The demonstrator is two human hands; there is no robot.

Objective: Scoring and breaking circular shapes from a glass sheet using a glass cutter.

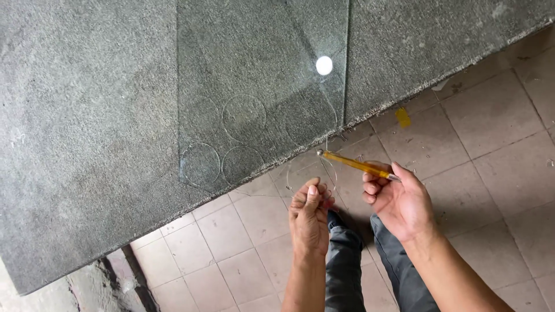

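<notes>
A clear glass sheet (pixel 260 69) lies on a grey carpeted table (pixel 87 115), with several circles scored into it near the table's front edge. My right hand (pixel 399 199) grips a yellow-handled glass cutter (pixel 355 164), its metal tip pointing left toward the overhanging glass corner. My left hand (pixel 309 216) pinches the edge of a thin curved glass piece (pixel 329 176) that juts past the table edge, just below the cutter tip.
A bright light spot (pixel 324 65) reflects on the glass. Beige floor tiles (pixel 491 144) lie below, with a yellow scrap (pixel 402 117) near the table edge. My grey trouser legs (pixel 370 266) stand under my hands.
</notes>
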